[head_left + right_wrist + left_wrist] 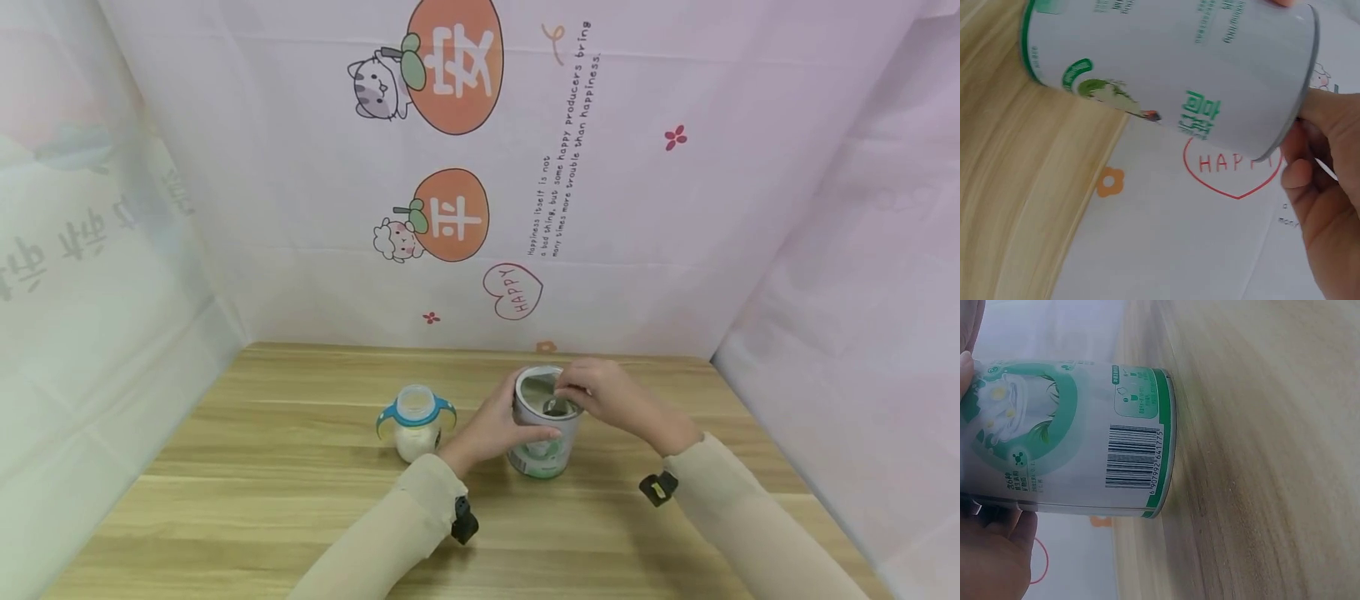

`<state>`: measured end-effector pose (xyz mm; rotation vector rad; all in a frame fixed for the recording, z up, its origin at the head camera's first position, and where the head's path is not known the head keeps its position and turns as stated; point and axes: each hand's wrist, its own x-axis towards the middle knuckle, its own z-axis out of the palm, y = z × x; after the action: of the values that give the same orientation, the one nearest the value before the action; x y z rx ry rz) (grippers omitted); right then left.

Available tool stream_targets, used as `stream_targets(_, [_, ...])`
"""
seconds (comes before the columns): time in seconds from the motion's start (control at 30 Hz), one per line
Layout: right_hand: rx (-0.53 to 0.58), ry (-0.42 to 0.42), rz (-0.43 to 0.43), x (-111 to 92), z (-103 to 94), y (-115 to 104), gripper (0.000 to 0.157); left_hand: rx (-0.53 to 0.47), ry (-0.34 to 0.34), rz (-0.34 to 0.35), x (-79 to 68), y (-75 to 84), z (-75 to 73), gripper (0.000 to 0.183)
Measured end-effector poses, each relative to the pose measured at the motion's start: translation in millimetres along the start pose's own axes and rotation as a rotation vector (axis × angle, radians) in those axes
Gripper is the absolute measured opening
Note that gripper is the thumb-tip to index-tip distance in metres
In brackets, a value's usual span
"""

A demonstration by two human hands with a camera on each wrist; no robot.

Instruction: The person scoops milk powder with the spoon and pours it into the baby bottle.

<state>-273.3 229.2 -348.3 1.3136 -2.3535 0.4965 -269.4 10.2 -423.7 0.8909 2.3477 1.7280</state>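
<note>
A white and green milk powder can [542, 454] stands on the table with its top uncovered. My left hand [498, 425] grips it round the upper side, fingers on one side and thumb on the other. At the can's mouth, my right hand [600, 392] has its fingers bent over the rim, pinching what looks like a small clear scoop [556, 407] inside. The scoop's handle is hidden by the fingers. The left wrist view shows the can's barcode [1132, 456]. To the left of the can is a baby bottle [416, 440] with blue handles, an open top and whitish contents.
The wooden table [285, 467] ends at a printed cloth backdrop [630, 283] close behind the can. Cloth walls [847, 333] also rise on the left and right sides.
</note>
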Motion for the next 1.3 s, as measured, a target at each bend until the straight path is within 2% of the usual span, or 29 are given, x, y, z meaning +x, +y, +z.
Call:
stream_targets(0.17, [0.033, -0.131, 0.071, 5, -2.8, -6, 0.008, -0.004, -0.001, 0.002, 0.3, -0.8, 0.3, 0.099])
stream_targets(0.3, [0.079, -0.220, 0.132, 11, -5.1, -12, 0.013, 0.002, 0.003, -0.004, 0.1, -1.9, 0.0, 0.099])
stream_targets(0.5, [0.176, -0.253, 0.238, 12, -4.5, -8, 0.014, 0.001, 0.003, -0.012, -0.6, -1.9, 0.5, 0.098])
stream_targets(0.67, [0.281, -0.236, 0.338, 10, -5.4, -1, 0.011, 0.006, 0.005, -0.014, -0.2, -0.9, 0.1, 0.100])
stream_targets(0.97, [0.391, -0.142, 0.448, 2, -6.4, 5, 0.014, 0.000, 0.009, -0.022, -0.1, -0.7, 0.2, 0.100])
stream_targets(1.3, [0.386, 0.039, 0.637, -12, -4.2, 9, 0.022, 0.005, 0.022, -0.017, 0.9, -1.7, 2.0, 0.097])
